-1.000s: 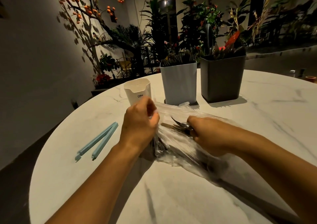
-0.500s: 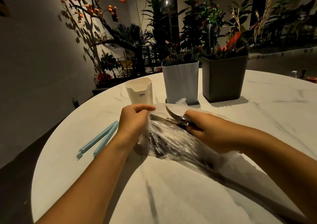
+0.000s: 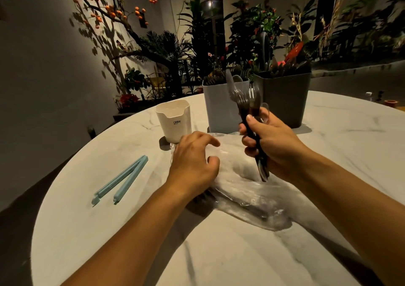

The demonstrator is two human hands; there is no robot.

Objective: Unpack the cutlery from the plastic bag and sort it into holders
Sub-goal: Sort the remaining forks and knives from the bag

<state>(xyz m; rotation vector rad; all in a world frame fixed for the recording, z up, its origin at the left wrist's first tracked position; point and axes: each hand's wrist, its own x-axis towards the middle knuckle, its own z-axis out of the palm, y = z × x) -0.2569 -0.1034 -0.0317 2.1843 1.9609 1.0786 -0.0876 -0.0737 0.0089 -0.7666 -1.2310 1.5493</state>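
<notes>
Already clear of the plastic bag (image 3: 247, 189), a bundle of forks (image 3: 249, 119) stands tines-up in the clenched right hand (image 3: 274, 145), nearest the grey holder (image 3: 219, 110); left hand (image 3: 192, 163) lies relaxed on the bag.

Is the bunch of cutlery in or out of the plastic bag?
Out: the right hand grips the cutlery above the plastic bag.

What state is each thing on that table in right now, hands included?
Right hand: grips a bunch of cutlery, fork tines up, clear of the bag.
Left hand: rests on the plastic bag, fingers loose.
Plastic bag: lying flat, some dark cutlery inside.
Cream holder: upright, contents not visible.
Light grey holder: upright, cutlery inside.
Dark grey holder: upright, utensils inside.
Blue bag clip: open, lying apart.
</notes>
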